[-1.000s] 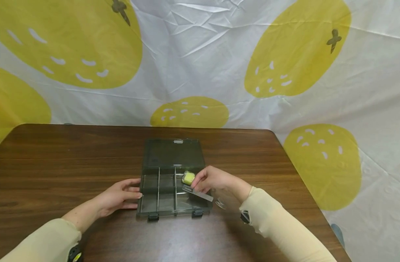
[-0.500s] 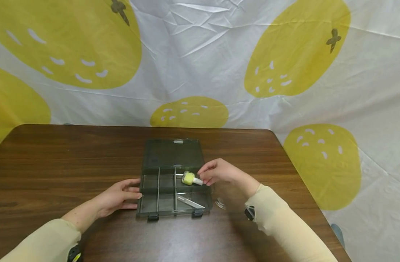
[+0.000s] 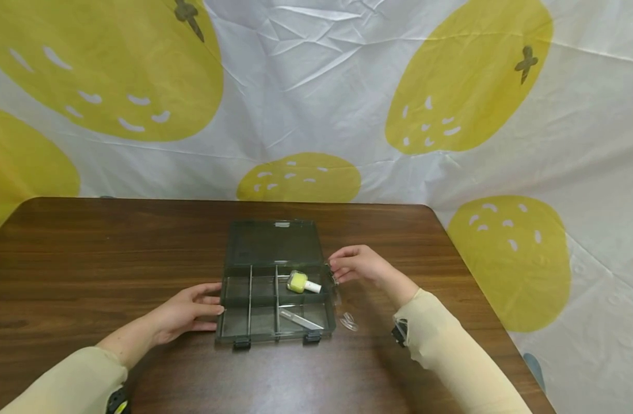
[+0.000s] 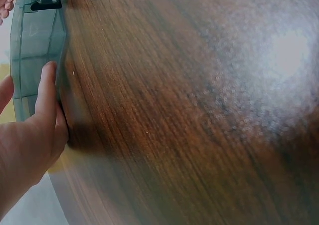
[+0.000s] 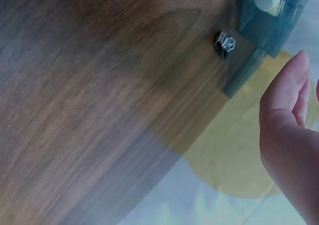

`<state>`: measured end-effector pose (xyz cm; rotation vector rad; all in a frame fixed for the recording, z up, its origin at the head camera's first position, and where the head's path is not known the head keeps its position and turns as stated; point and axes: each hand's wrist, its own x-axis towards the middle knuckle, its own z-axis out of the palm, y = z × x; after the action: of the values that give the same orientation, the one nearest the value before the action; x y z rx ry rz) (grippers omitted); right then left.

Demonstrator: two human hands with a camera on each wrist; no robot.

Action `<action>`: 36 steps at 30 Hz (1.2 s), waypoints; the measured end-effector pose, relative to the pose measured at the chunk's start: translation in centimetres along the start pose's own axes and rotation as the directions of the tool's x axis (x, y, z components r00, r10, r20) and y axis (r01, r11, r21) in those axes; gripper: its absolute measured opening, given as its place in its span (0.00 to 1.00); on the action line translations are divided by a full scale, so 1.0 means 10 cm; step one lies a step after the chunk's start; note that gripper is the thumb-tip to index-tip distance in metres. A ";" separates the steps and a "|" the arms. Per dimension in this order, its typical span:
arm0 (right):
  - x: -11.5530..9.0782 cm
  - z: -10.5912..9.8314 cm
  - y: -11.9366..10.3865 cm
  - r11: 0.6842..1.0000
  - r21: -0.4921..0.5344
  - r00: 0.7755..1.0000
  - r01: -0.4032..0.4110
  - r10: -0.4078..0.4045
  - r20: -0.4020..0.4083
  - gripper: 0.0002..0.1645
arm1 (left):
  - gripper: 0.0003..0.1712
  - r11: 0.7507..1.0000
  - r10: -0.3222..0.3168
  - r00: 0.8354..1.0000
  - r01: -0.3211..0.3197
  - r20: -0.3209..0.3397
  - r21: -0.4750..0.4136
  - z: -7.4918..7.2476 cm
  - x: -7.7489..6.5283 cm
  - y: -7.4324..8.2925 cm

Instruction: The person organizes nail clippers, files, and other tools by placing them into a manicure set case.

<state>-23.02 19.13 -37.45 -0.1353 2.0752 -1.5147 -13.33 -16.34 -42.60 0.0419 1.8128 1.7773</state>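
A smoky, see-through compartment box (image 3: 263,330) lies with its lid folded back. My left hand (image 3: 189,310) rests along its left side, fingers fairly straight; the left wrist view shows one finger (image 4: 47,93) against the wall. A yellow nail polish bottle (image 3: 297,282) with a white cap lies in the back right compartment. In the front right one is a slim, pale grey flat strip (image 3: 300,319). My right hand (image 3: 365,265) hovers by the box's right edge. Near its fingertips is a small shiny silver-and-dark thing (image 5: 226,44), lying on the table, its kind unclear.
Clear oval loops (image 3: 349,322) lie on the wooden table (image 3: 114,247) to the right of the box. Two dark latches (image 3: 242,344) stick out at the box's front. The lid (image 3: 272,241) reaches toward the patterned cloth (image 3: 316,103) behind the table.
My right hand has let the grey strip down into the front right compartment. It then passed the nail polish and moved right, out beyond the box's edge. My left hand has stayed put.
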 end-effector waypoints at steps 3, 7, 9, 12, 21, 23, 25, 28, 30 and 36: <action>0.02 -0.02 0.03 1.000 0.006 1.000 -0.007 0.007 -0.016 0.22 | 0.43 1.000 -0.001 1.000 0.001 -0.005 -0.006 -0.01 -0.01 -0.01; 0.06 -0.03 0.07 1.000 0.009 0.999 -0.018 0.018 -0.034 0.21 | 0.43 1.000 -0.001 1.000 0.001 -0.008 -0.010 -0.01 -0.01 -0.01; 0.09 -0.04 0.11 1.000 0.002 0.999 -0.025 0.025 -0.046 0.20 | 0.43 1.000 -0.002 1.000 0.002 -0.011 -0.009 -0.01 -0.02 -0.02; 0.15 -0.07 0.19 1.000 -0.008 0.999 -0.018 0.018 -0.048 0.18 | 0.43 1.000 -0.001 1.000 0.001 -0.020 -0.007 -0.01 -0.02 -0.01; 0.25 -0.05 0.29 0.998 -0.058 0.996 -0.038 0.034 -0.080 0.18 | 0.42 1.000 0.001 1.000 -0.001 -0.022 -0.005 -0.01 -0.04 -0.01; 0.25 -0.02 0.28 0.997 -0.064 0.995 -0.048 0.042 -0.091 0.18 | 0.42 1.000 0.001 1.000 -0.001 -0.022 -0.007 -0.02 -0.05 -0.02; 0.25 0.00 0.27 0.996 -0.081 0.994 -0.049 0.040 -0.101 0.18 | 0.42 1.000 0.002 1.000 -0.002 -0.024 -0.008 -0.03 -0.06 -0.03; 0.27 0.02 0.27 0.990 -0.132 0.990 -0.055 0.037 -0.136 0.16 | 0.42 1.000 0.003 1.000 -0.003 -0.025 -0.008 -0.05 -0.08 -0.05; 0.28 0.03 0.27 0.980 -0.190 0.986 -0.059 0.028 -0.163 0.15 | 0.42 1.000 0.002 1.000 -0.002 -0.025 -0.008 -0.06 -0.09 -0.05; 0.31 0.09 0.29 0.945 -0.319 0.977 -0.077 0.007 -0.215 0.14 | 0.43 1.000 -0.005 1.000 0.005 -0.029 -0.017 -0.06 -0.12 -0.05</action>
<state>-24.45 18.13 -41.42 -0.0543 2.4726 -1.1914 -12.41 -17.43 -42.67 0.0051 1.8164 1.7981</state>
